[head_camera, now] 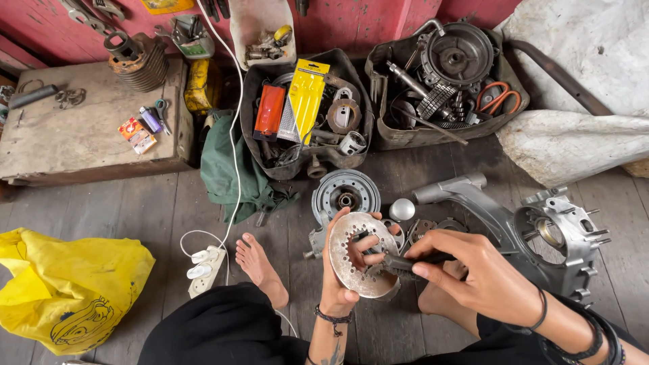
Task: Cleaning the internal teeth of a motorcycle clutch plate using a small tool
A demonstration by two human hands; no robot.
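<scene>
A round metal disc (358,262) with a toothed centre hole is held upright in the left hand (340,287), fingers closed around its lower edge and thumb on its face. A dark tool (399,263) is gripped in the closed right hand (483,274), and its tip is pressed against the disc's inner teeth. Both hands are raised over the wooden floor (135,209), between the person's knees, with a bare foot (260,263) seen just to the left.

Just beyond the disc, a grey drum (345,192) is laid flat on the floor, with a small silver cap (401,209) beside it. To the right, a large aluminium engine casing (541,233) is lying near the right hand. A yellow bag (67,287) is seen at the near left, and a white power strip (204,267) lies by the foot, its cable running back past a green cloth (230,172).

Farther back, two dark open tubs are set side by side. In the left tub (253,138) are kept a yellow packet (304,98), an orange packet (269,108) and loose metal parts. In the right tub (378,132) are held a round housing (460,54), orange-handled scissors (499,98) and gears. A white bin (238,30) of small parts is propped behind. At the far left, a low wooden surface (74,138) carries a finned cylinder (138,61).
</scene>
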